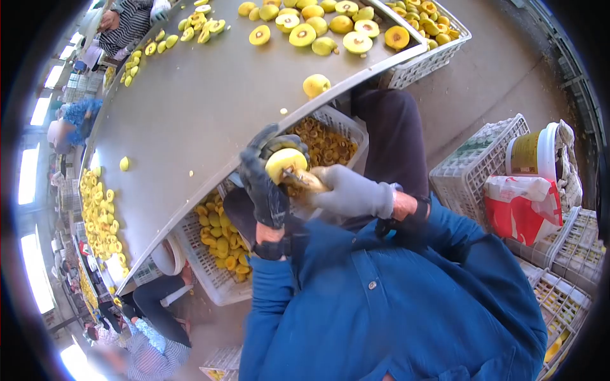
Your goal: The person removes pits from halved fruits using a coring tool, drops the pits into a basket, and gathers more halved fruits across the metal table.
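My left hand, in a dark glove, is wrapped round a halved yellow fruit, its cut face turned towards my other hand. My right hand, in a grey glove, grips a tool with a pale handle, whose metal tip touches the middle of the cut face. Both hands are just off the edge of the metal table, above my lap. Below them sits a crate of brown pits and scraps. A single fruit lies near the table edge.
Fruit halves lie at the table's far side, more at its left end. A crate of yellow pieces stands below. Crates, a white bucket and a red bag stand right. Other people sit left.
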The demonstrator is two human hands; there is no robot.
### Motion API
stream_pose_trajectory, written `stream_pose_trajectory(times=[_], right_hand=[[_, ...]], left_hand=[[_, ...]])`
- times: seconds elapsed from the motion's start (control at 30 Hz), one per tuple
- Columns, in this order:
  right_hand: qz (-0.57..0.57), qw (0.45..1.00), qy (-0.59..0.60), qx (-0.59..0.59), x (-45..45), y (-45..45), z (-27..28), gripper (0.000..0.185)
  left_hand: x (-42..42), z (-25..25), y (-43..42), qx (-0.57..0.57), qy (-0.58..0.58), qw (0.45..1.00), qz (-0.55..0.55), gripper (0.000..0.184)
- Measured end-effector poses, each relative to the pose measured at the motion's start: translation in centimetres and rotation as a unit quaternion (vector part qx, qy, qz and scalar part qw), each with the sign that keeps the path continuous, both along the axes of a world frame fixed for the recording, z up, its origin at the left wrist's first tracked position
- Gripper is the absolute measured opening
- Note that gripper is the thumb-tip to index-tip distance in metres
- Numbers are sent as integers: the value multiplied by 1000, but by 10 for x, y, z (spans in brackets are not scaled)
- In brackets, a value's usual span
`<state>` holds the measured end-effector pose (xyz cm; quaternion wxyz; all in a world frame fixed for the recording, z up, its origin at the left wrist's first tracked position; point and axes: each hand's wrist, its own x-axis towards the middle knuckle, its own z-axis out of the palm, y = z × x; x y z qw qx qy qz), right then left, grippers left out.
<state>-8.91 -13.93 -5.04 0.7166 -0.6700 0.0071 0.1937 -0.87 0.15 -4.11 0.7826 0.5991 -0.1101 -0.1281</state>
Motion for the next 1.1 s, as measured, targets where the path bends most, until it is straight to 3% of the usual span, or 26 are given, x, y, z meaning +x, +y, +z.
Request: stream_pose_trajectory(times=[0.07, 0.1, 0.17, 0.2, 0.23, 0.27, 0.33, 0.37, 0.47, 0.5, 0.6, 0.63, 0.67, 0.73, 0.77, 0.83, 0.87, 0.9, 0.93, 1.03, 1.1], right_hand=[[32, 996, 45, 68, -2, -5, 29, 27], [11, 998, 19, 50, -5, -2, 26, 25], [36, 967, -127, -216, 2, -4, -3, 29], [47, 916, -202, -343, 8, -5, -6, 33], [31, 923, -213, -319, 9, -5, -5, 22], [44, 965, -155, -205, 11, -2, -2, 23], [64, 997, -32, 26, 17, 1, 15, 23], [89, 995, 49, 10, 17, -6, 33, 21], [105, 993, -7, -53, 24, -8, 16, 21], [92, 996, 6, -5, 25, -5, 13, 20], [114, 987, 34, 111, 27, 4, 2, 18], [122, 974, 90, 170, 31, 10, -9, 17], [121, 961, 119, 217, 31, 10, -16, 16], [103, 960, 111, 235, 37, 12, -6, 16], [133, 953, 132, 238, 40, 7, -7, 15], [196, 934, 174, 242, 49, -8, -14, 14], [170, 970, 111, 136, 49, -4, -30, 17], [111, 980, -55, -157, 50, 2, -49, 20], [33, 877, -218, -428, 49, 9, -58, 22], [4, 937, -187, -296, 49, 7, -62, 27], [1, 919, -202, -339, 51, 9, -48, 27]], left_hand=[[-5, 7, -7, -60, -23, 996, 56, 77], [-7, 11, -5, -25, -8, 998, 53, 76], [0, 10, 2, 77, -91, 993, 15, 75], [6, 11, 2, 128, -136, 982, -8, 75], [7, 16, -1, 124, -118, 985, 6, 73], [8, 16, 1, 72, -78, 994, 9, 73], [11, 15, 2, -37, 0, 999, 11, 73], [11, 13, 1, -77, 5, 997, 3, 72], [12, 7, 3, -94, 9, 996, 3, 72], [11, 8, -2, -107, 18, 994, 23, 70], [12, 4, -2, -277, 56, 957, -69, 62], [11, 7, -5, -243, 92, 966, -6, 69], [14, 9, -2, -204, 74, 976, -14, 68], [22, 1, -3, -140, 91, 977, 130, 66], [24, 2, 3, -207, 117, 963, 128, 67], [37, -5, 16, -216, 111, 952, 184, 69], [42, -12, 27, -218, 110, 946, 213, 70], [46, -21, 44, -222, 108, 951, 184, 73], [44, -20, 51, -167, 90, 958, 217, 74], [34, -17, 72, 43, 4, 958, 284, 77], [42, -39, 103, -43, 1, 936, 349, 73]])
